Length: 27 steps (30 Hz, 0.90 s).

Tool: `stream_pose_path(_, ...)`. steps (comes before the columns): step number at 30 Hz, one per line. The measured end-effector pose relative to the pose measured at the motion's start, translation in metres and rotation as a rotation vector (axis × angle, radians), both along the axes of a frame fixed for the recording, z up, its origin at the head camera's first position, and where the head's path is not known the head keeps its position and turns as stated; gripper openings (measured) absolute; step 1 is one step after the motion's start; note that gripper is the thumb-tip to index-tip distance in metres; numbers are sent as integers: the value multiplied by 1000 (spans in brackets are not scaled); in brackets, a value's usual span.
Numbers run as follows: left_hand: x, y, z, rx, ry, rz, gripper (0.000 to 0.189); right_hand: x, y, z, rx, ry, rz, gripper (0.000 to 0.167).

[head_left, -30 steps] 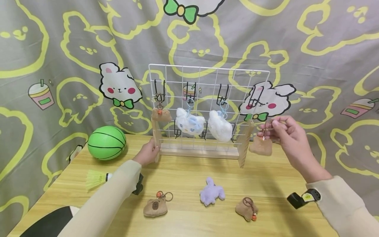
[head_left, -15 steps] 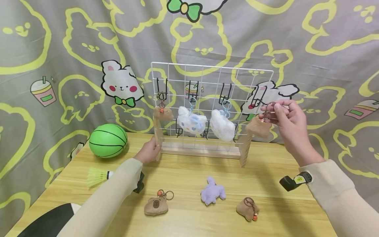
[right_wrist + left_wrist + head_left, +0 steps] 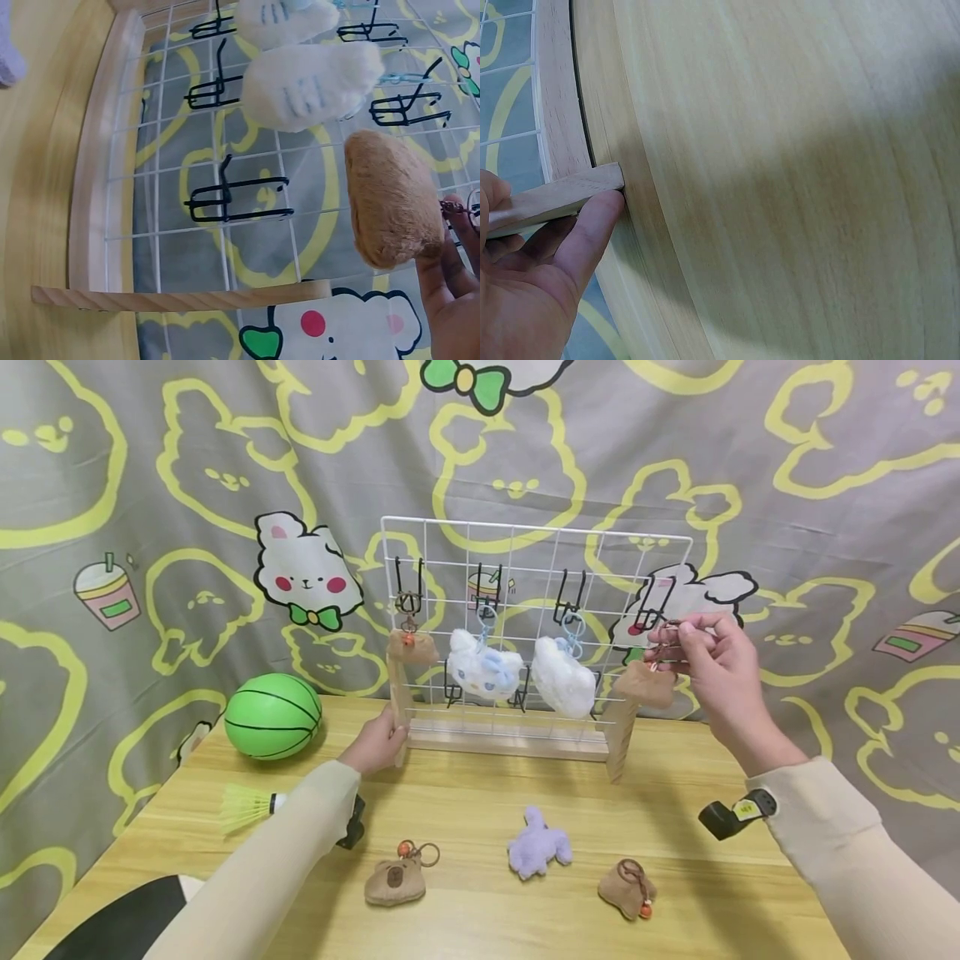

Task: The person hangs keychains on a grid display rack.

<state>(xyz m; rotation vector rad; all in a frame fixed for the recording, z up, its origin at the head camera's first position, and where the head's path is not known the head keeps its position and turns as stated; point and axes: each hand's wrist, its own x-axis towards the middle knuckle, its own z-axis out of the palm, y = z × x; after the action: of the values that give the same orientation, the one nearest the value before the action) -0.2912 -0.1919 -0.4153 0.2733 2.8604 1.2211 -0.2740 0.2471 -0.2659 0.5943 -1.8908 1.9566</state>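
A white wire grid rack with a wooden base stands on the table. My left hand grips its left wooden upright low down. My right hand pinches the brown ring of a brown plush keychain, which hangs below the fingers in front of the right upright. A black hook on the grid is just left of those fingertips. From the other upper hooks hang a brown plush keychain, a white-and-blue plush and a white plush.
A capybara plush keychain, a purple plush and another brown plush keychain lie on the table in front. At left are a green ball and a yellow shuttlecock. A patterned curtain hangs behind.
My right hand has risen with the brown plush keychain and shifted left to the rack's upper right hook. My left hand keeps its grip on the upright.
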Motion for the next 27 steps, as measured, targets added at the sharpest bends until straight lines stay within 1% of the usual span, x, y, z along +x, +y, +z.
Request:
stream_pose_path(3, -1, 0, -1, -1, -1, 2, 57, -1, 0, -4, 18, -12, -21, 6)
stream_pose_path(13, 0, 1, 0, 11, -15, 3, 56, -3, 7, -6, -27, -5, -18, 4)
stream_pose_path(18, -1, 1, -1, 9, -15, 1, 56, -2, 9, -6, -41, -15, -19, 4)
stream_pose_path(23, -1, 0, -1, 2, -14, 0, 56, 0, 11, -6, -21, -30, -47, 4)
stream_pose_path(27, 0, 0, 0, -5, -18, -1, 57, 3, 12, -7, -28, -40, -72, 4)
